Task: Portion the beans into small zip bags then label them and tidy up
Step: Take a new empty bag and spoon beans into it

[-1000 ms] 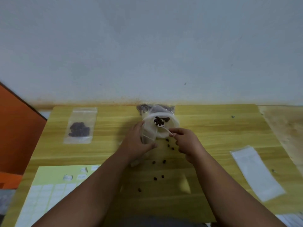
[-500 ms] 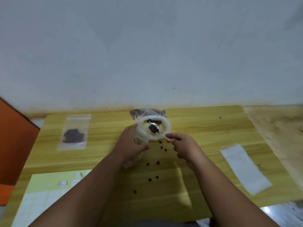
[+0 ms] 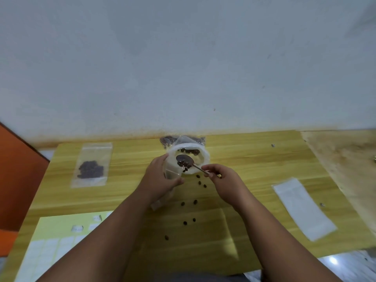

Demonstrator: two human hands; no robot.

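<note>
My left hand (image 3: 160, 178) grips the small zip bag (image 3: 173, 169) open at mid-worktop (image 3: 254, 159) so my right hand (image 3: 221, 180), pinching the spoon (image 3: 186, 162), can tip beans (image 3: 183, 164) in beside the tub (image 3: 189, 157).

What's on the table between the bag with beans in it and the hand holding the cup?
Nothing: the head view shows bare yellow wooden table between the filled clear zip bag and the left hand gripping the clear plastic cup.
</note>
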